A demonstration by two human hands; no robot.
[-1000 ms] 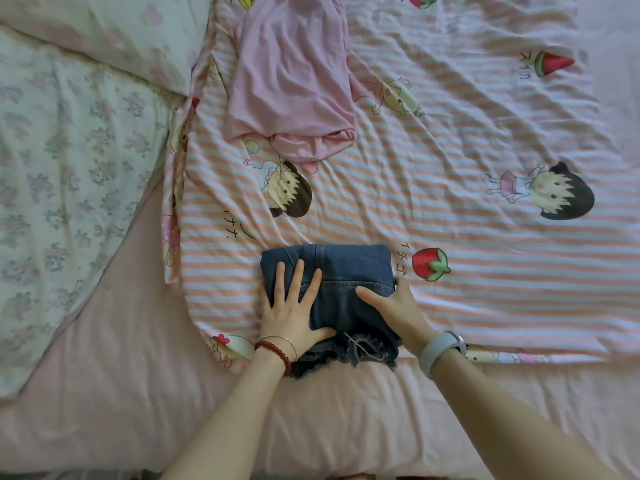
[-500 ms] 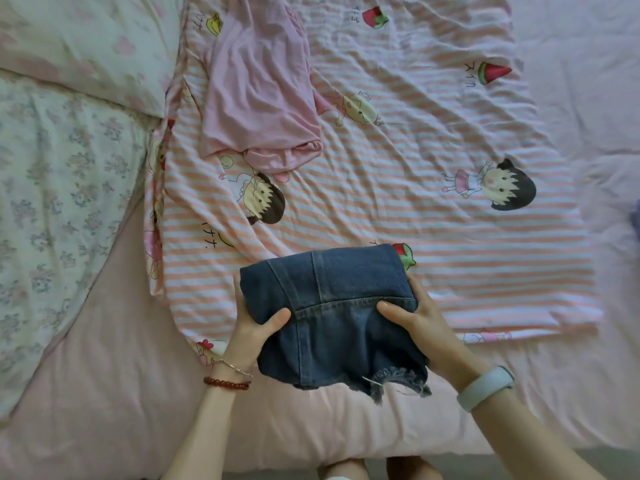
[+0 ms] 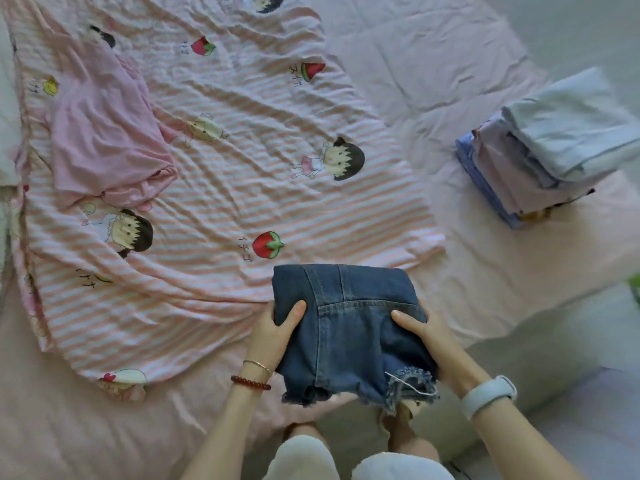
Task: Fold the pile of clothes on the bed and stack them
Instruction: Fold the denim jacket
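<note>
Folded dark blue denim shorts (image 3: 349, 327) with a frayed hem hang lifted just above the bed's near edge. My left hand (image 3: 273, 336) grips their left side, thumb on top. My right hand (image 3: 427, 332) grips the right side the same way. A stack of folded clothes (image 3: 550, 147), pale blue on top with lilac and blue layers below, sits on the bed at the far right. A crumpled pink garment (image 3: 104, 140) lies unfolded at the upper left.
A pink-and-white striped cartoon blanket (image 3: 242, 168) is spread across the bed. The plain pink sheet (image 3: 467, 271) shows between the shorts and the stack. My knees (image 3: 346, 459) are below the bed edge.
Both hands went from pressing the folded shorts flat to gripping their sides and lifting them. The view swung right, and the folded stack came into sight.
</note>
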